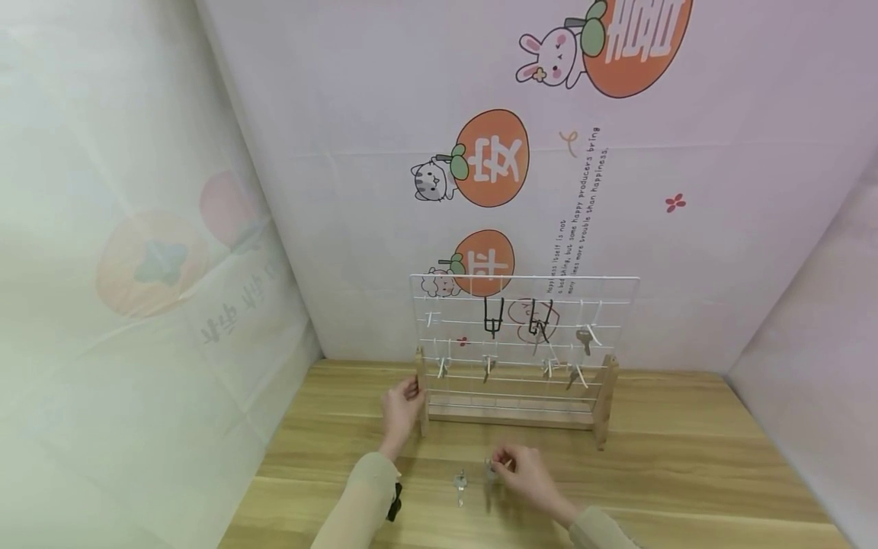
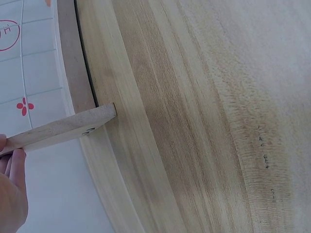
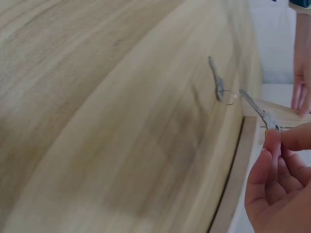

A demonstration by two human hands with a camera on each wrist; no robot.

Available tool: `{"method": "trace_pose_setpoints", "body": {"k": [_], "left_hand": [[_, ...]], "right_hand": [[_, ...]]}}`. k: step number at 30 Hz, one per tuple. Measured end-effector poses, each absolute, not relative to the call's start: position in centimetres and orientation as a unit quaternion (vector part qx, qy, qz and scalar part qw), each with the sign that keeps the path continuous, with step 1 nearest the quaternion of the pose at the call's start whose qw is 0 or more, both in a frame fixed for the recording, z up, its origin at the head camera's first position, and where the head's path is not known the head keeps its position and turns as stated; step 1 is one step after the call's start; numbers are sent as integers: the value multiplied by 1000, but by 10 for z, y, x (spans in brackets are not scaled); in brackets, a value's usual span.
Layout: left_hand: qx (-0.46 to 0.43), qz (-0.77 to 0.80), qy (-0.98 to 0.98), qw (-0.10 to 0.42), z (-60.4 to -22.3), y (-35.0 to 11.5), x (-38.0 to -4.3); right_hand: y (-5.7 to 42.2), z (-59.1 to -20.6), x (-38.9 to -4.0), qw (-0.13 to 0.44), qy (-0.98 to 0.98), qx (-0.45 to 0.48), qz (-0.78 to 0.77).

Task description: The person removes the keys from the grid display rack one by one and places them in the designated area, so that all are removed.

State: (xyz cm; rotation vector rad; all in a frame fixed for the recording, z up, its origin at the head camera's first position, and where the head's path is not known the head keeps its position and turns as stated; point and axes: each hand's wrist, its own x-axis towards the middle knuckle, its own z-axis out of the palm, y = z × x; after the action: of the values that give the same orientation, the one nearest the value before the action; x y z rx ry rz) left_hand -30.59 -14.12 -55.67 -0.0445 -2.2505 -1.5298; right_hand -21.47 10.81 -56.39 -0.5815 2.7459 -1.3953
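Observation:
A white wire grid rack on a wooden stand stands on the table. My left hand grips its left wooden upright, thumb on one face and fingers on the other. In front of the rack, my right hand pinches a silver key between thumb and fingertips, its blade pointing away from the fingers in the right wrist view. A second silver key with a ring lies flat on the table, left of the right hand. Several keys, one of them a brownish key, hang from white hooks on the grid.
Two black hooks hang on the upper part of the grid. The wood-grain table meets a printed white cloth wall behind the rack. More cloth walls stand at left and right.

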Motion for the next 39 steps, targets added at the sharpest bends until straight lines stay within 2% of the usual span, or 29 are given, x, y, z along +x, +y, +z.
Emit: {"method": "trace_pose_setpoints", "body": {"k": [19,39], "left_hand": [[-4,-535,-820,202,-554,-140,-303],[-3,-533,-822,201,-555,-140,-306]], "right_hand": [[104,-586,-223,66,869,-202,-447],[96,-589,-228,62,884,-210,-412]]}}
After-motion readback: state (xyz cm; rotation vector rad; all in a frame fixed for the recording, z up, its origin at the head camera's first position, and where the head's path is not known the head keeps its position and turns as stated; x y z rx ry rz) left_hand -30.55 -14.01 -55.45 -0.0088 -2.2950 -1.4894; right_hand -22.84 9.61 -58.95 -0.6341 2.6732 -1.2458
